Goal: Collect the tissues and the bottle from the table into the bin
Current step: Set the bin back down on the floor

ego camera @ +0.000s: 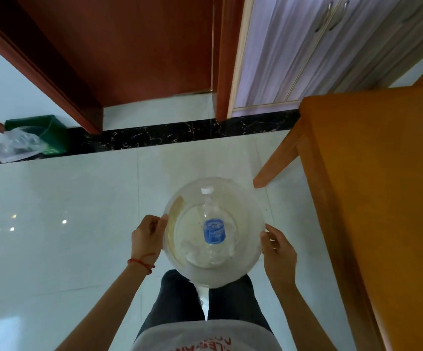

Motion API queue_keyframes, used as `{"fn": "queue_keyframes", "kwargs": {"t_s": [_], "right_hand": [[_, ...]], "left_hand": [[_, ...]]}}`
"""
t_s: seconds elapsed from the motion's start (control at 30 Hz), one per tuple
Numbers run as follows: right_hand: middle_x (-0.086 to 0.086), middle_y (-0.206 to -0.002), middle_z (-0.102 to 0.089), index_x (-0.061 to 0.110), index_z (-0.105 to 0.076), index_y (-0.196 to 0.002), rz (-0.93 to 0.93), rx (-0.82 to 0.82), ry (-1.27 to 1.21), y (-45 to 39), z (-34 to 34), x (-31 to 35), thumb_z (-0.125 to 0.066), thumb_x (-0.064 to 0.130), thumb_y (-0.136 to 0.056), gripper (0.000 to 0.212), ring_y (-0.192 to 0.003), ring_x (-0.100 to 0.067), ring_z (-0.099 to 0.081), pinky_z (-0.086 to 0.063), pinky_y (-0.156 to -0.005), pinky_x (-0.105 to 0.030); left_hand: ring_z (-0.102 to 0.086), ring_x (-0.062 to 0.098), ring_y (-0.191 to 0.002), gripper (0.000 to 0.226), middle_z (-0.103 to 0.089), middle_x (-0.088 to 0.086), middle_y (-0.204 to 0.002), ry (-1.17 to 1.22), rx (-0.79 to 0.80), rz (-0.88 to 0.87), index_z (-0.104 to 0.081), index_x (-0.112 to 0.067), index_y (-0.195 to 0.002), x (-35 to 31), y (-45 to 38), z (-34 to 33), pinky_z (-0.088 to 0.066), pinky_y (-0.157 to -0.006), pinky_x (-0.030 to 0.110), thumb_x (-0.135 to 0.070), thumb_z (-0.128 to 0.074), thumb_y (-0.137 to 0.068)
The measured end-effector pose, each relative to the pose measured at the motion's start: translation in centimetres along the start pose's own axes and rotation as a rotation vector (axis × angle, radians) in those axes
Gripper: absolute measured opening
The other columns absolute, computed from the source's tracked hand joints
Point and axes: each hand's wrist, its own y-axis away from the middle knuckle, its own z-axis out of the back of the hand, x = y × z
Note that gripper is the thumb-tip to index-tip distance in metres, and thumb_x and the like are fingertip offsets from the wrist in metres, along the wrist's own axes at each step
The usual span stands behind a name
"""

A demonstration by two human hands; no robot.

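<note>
My left hand and right hand clasp opposite rims of a round translucent plastic bin. Between them, inside, stands the clear blue-labelled bottle on what look like white tissues. Collecting seems done.

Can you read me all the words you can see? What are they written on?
Bottle in the bin: its blue label has white writing, too blurred to read.
Person's shirt: red letters at the picture's bottom edge, upside down and cut off, not readable.
No other words, numbers or signs show.
</note>
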Motion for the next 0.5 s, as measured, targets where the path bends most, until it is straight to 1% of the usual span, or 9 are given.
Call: {"fn": "queue_keyframes", "kwargs": {"t_s": [0.17,0.23,0.3,0.37,0.43,0.47,0.5], "right_hand": [[-0.003,-0.095,-0.065,0.011,-0.061,-0.111,-0.115,-0.014,-0.076,-4.7,-2.1,-1.2,-0.056,0.019,-0.088,0.025,-0.080,-0.009,-0.061,-0.046,-0.067,0.000],[-0.002,-0.095,-0.064,0.011,-0.061,-0.110,-0.151,-0.030,-0.084,-6.4,-3.2,-2.1,-0.056,0.020,-0.088,0.025,-0.080,-0.012,-0.062,-0.045,-0.065,0.002],[-0.003,-0.095,-0.064,0.011,-0.061,-0.111,-0.192,-0.054,-0.081,-8.2,-4.7,-3.2,-0.055,0.020,-0.088,0.025,-0.081,-0.019,-0.062,-0.045,-0.064,0.001],[-0.004,-0.094,-0.064,0.012,-0.062,-0.111,-0.239,-0.088,-0.082,-10.2,-6.3,-4.5,-0.056,0.019,-0.088,0.024,-0.082,-0.022,-0.062,-0.049,-0.062,-0.007],[-0.005,-0.093,-0.064,0.013,-0.062,-0.110,-0.266,-0.116,-0.068,-12.2,-7.9,-6.3,-0.056,0.018,-0.088,0.023,-0.081,-0.025,-0.063,-0.049,-0.067,-0.017],[-0.005,-0.093,-0.065,0.013,-0.062,-0.110,-0.281,-0.125,-0.057,-13.0,-8.7,-7.3,-0.056,0.018,-0.088,0.023,-0.080,-0.026,-0.064,-0.048,-0.068,-0.022],[-0.005,-0.093,-0.065,0.014,-0.063,-0.110,-0.294,-0.133,-0.048,-13.9,-9.4,-8.4,-0.056,0.018,-0.088,0.023,-0.079,-0.026,-0.064,-0.047,-0.068,-0.023]], "left_hand": [[-0.050,0.017,-0.062,0.025,-0.054,-0.001,-0.064,-0.056,0.072,0.010,-0.056,-0.005,-0.081,-0.9,-6.2,-3.5,-0.039,-0.057,0.019,-0.027,-0.049,-0.089],[-0.051,0.020,-0.063,0.025,-0.055,0.000,-0.063,-0.079,0.111,0.016,-0.056,-0.004,-0.081,-0.5,-8.8,-5.1,-0.040,-0.057,0.020,-0.028,-0.050,-0.089],[-0.053,0.024,-0.063,0.026,-0.055,0.002,-0.063,-0.110,0.158,0.013,-0.056,-0.004,-0.081,0.1,-11.5,-6.8,-0.041,-0.056,0.021,-0.028,-0.050,-0.089],[-0.054,0.025,-0.062,0.026,-0.056,0.003,-0.062,-0.137,0.211,0.003,-0.055,-0.004,-0.080,1.0,-14.2,-8.7,-0.041,-0.055,0.021,-0.028,-0.050,-0.089],[-0.056,0.025,-0.059,0.027,-0.058,0.005,-0.062,-0.165,0.257,-0.004,-0.055,-0.004,-0.080,1.9,-16.7,-10.6,-0.041,-0.053,0.020,-0.029,-0.050,-0.089],[-0.057,0.023,-0.057,0.028,-0.058,0.005,-0.062,-0.185,0.278,-0.007,-0.055,-0.003,-0.080,2.5,-17.9,-11.6,-0.042,-0.051,0.019,-0.029,-0.050,-0.089],[-0.058,0.018,-0.053,0.028,-0.058,0.005,-0.061,-0.201,0.300,-0.014,-0.054,-0.003,-0.080,3.0,-19.1,-12.7,-0.042,-0.049,0.016,-0.029,-0.051,-0.088]]}}
